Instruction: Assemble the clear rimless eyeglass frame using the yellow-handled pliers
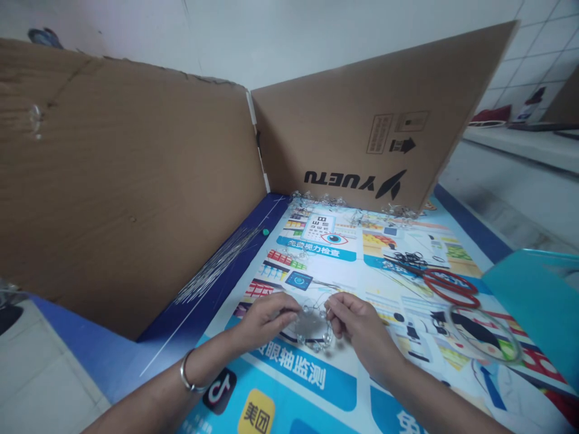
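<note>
Fingers nearly closed, the left hand [271, 319] pinches the left edge of a clear beaded ring [322, 346]; the right hand [355, 316] pinches its upper right side, perhaps by a fine strand, too blurred to confirm. The ring is between them, over the bench [210, 316], with red-handled scissors [427, 278] lying to the right.

One head-worn view, forward and downward

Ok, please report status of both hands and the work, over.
Left hand and right hand pinching clear bead ring. Red scissors lie apart, beyond right hand. Nothing seen in the way.
</note>
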A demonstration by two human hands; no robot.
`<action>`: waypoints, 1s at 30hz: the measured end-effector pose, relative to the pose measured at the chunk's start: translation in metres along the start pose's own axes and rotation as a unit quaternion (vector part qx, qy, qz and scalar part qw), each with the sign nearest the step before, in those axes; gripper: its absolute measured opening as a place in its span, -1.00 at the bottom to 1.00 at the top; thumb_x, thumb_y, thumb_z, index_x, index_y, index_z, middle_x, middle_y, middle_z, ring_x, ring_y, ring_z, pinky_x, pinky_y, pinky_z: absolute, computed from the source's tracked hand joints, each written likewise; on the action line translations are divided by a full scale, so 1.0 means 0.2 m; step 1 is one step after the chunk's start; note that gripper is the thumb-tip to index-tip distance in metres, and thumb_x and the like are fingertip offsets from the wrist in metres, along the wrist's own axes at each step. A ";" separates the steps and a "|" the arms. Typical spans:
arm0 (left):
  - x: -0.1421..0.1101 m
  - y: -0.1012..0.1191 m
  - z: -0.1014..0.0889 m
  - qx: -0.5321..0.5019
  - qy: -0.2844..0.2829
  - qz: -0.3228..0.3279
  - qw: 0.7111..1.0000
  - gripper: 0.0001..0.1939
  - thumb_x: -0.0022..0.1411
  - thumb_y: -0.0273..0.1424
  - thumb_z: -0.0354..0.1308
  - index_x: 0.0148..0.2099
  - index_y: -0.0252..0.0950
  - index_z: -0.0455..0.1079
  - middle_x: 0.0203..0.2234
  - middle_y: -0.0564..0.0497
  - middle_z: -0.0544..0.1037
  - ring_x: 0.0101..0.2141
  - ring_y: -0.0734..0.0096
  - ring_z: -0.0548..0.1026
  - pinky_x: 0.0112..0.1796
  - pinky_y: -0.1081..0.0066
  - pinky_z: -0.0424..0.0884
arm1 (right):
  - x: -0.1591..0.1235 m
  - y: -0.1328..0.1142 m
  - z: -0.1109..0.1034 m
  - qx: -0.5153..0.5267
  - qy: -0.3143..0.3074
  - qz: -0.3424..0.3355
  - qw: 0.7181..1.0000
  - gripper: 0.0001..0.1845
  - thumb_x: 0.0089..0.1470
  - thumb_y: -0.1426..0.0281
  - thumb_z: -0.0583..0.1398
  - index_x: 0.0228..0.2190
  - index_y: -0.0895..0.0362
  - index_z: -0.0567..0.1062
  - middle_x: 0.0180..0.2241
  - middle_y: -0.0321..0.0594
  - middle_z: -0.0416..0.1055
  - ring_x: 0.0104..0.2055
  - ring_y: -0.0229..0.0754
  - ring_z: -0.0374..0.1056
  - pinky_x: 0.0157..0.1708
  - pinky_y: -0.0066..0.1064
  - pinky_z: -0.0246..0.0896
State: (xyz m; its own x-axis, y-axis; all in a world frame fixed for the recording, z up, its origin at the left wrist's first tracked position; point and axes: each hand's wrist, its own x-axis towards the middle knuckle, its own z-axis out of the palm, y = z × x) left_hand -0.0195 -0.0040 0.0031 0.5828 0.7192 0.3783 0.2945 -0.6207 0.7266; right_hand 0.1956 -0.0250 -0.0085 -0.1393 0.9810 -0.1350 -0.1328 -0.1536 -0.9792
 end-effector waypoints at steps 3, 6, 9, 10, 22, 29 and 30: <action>0.00 0.00 0.00 -0.045 0.026 -0.003 0.999 -0.85 0.24 -0.43 0.06 -0.20 -0.36 0.41 -0.33 -0.09 0.49 -0.25 0.38 0.43 -0.18 0.38 0.32 | 0.00 0.00 0.00 0.006 -0.001 -0.002 1.000 -0.66 0.01 0.13 0.19 -0.56 0.15 0.41 -0.63 -0.34 0.27 -0.62 -0.36 0.11 -0.57 -0.47 -0.03; 0.00 -0.01 -0.01 -0.123 0.018 -0.077 0.989 -0.84 0.23 -0.38 0.08 -0.21 -0.35 0.41 -0.36 -0.05 0.47 -0.31 0.42 0.42 -0.24 0.42 0.33 | 0.00 -0.02 0.00 0.016 0.000 -0.004 1.000 -0.65 -0.01 0.12 0.20 -0.55 0.15 0.41 -0.59 -0.31 0.30 -0.61 -0.36 0.12 -0.57 -0.47 -0.01; -0.01 -0.02 0.00 -0.237 -0.008 -0.149 0.960 -0.80 0.20 -0.31 0.11 -0.23 -0.36 0.37 -0.44 0.00 0.45 -0.41 0.48 0.41 -0.34 0.47 0.33 | -0.01 -0.05 0.00 0.030 0.001 -0.003 1.000 -0.64 -0.02 0.10 0.20 -0.55 0.15 0.41 -0.56 -0.31 0.30 -0.61 -0.36 0.11 -0.57 -0.46 0.02; -0.01 -0.02 0.00 -0.265 -0.014 -0.163 0.950 -0.78 0.19 -0.29 0.12 -0.24 -0.37 0.36 -0.46 0.01 0.44 -0.43 0.49 0.41 -0.36 0.47 0.33 | -0.01 -0.05 0.01 0.032 0.001 -0.002 0.999 -0.64 -0.03 0.09 0.20 -0.55 0.15 0.40 -0.56 -0.31 0.29 -0.61 -0.36 0.11 -0.57 -0.46 0.02; 0.00 -0.01 0.03 -0.315 -0.022 -0.238 0.918 -0.70 0.06 -0.21 0.21 -0.35 -0.38 0.33 -0.60 0.13 0.28 -0.59 0.60 0.24 -0.54 0.56 0.15 | -0.02 -0.05 0.01 -0.006 0.010 0.001 1.000 -0.66 0.02 0.13 0.18 -0.54 0.15 0.42 -0.57 -0.30 0.31 -0.60 -0.35 0.12 -0.55 -0.44 0.01; 0.01 0.02 0.04 -0.306 0.008 -0.248 0.919 -0.70 0.00 -0.24 0.26 -0.37 -0.37 0.30 -0.58 0.14 0.27 -0.60 0.63 0.20 -0.56 0.57 0.11 | -0.04 -0.08 0.03 -0.038 0.011 0.008 0.999 -0.66 0.02 0.13 0.18 -0.58 0.13 0.41 -0.69 -0.35 0.26 -0.62 -0.34 0.10 -0.56 -0.46 -0.01; 0.01 0.02 0.04 -0.300 0.011 -0.249 0.921 -0.71 0.00 -0.25 0.26 -0.38 -0.37 0.30 -0.59 0.14 0.27 -0.59 0.62 0.21 -0.56 0.56 0.12 | -0.04 -0.08 0.03 -0.041 0.012 0.011 0.999 -0.66 0.01 0.13 0.18 -0.58 0.12 0.41 -0.70 -0.35 0.26 -0.62 -0.33 0.10 -0.56 -0.46 -0.01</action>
State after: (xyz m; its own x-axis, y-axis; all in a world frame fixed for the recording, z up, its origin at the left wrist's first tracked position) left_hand -0.0104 -0.0085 0.0022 0.4708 0.8786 -0.0799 0.0456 0.0662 0.9968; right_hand 0.1930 -0.0309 0.0092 -0.1169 0.9802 -0.1598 -0.0488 -0.1664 -0.9849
